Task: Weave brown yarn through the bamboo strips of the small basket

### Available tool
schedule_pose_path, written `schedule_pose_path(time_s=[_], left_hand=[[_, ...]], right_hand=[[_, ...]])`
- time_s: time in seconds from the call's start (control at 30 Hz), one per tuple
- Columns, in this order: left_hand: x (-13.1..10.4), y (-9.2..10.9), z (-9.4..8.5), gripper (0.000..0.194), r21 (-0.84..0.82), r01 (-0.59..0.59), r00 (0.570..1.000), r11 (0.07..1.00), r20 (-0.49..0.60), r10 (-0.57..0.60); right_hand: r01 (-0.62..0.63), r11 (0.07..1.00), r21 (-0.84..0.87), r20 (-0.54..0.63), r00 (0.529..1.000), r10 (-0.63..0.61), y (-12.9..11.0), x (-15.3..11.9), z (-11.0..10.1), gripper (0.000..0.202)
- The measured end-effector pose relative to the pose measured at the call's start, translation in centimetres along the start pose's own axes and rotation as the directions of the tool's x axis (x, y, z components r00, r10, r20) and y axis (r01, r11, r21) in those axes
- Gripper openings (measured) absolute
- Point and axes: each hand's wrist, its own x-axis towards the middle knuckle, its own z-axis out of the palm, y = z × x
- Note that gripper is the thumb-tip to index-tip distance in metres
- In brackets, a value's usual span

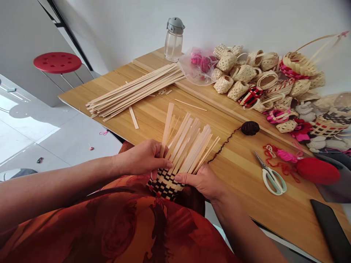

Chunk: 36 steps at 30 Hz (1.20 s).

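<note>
A half-woven basket (166, 183) rests at my lap, its lower part a dark and pale check with some red. Pale flat strips (189, 142) fan upward from its upper edge. My left hand (149, 157) pinches the strips at the left side, thumb in front near the top of the weave. At the right side my right hand (204, 180) grips the basket, its thumb pressed on the front and its other fingers hidden behind. Dark yarn (224, 143) runs from behind the strips to a dark yarn ball (250, 128) on the table.
A bundle of loose strips (134, 91) lies across the wooden table (219, 215). Scissors (271, 177), red yarn (318, 170) and a black phone-like slab (329, 228) are at right. Many small woven baskets (245, 73) stand along the wall, near a bottle (173, 40). A red stool (57, 63) stands left.
</note>
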Motion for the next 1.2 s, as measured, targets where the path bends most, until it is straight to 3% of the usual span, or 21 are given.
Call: schedule_pose_path(time_s=[0.17,0.47,0.63,0.8,0.97,1.07,1.13,1.2], left_hand=[[0.1,-1.0,0.0,0.046,0.017,-0.031,1.000,0.999,-0.007,0.031],[0.7,-0.5,-0.3,0.029,-0.241,0.099,0.995,0.966,0.055,-0.088],[0.7,0.1,-1.0,0.026,-0.421,0.173,0.971,0.890,0.226,-0.082],[0.8,0.1,-1.3,0.022,-0.456,0.185,0.969,0.870,0.231,-0.085],[0.4,-0.2,-1.0,0.030,-0.543,0.128,0.990,0.830,0.125,-0.071],[-0.1,-0.1,-0.9,0.032,-0.493,0.097,0.995,0.864,0.065,-0.074],[-0.5,0.3,-0.7,0.040,-0.448,0.019,0.997,0.894,-0.059,-0.051],[-1.0,0.8,-0.5,0.050,-0.395,-0.122,0.959,0.911,-0.283,0.006]], right_hand=[[0.055,0.998,0.020,-0.006,0.998,-0.055,0.3,-0.2,0.3,0.044],[-0.050,0.996,0.069,-0.082,0.995,0.055,0.2,0.1,-0.3,0.044],[-0.068,0.993,0.101,-0.112,0.991,0.080,-0.2,0.2,-0.1,0.040],[-0.079,0.992,0.101,-0.118,0.989,0.091,-0.7,0.2,0.0,0.038],[-0.055,0.990,0.130,-0.131,0.989,0.072,-0.8,0.4,0.2,0.041],[-0.031,0.991,0.128,-0.120,0.992,0.046,-0.8,0.5,0.5,0.043],[-0.012,0.992,0.124,-0.108,0.994,0.026,-0.7,0.5,0.7,0.043],[-0.020,0.992,0.128,-0.090,0.995,0.032,-0.7,0.5,0.9,0.042]])
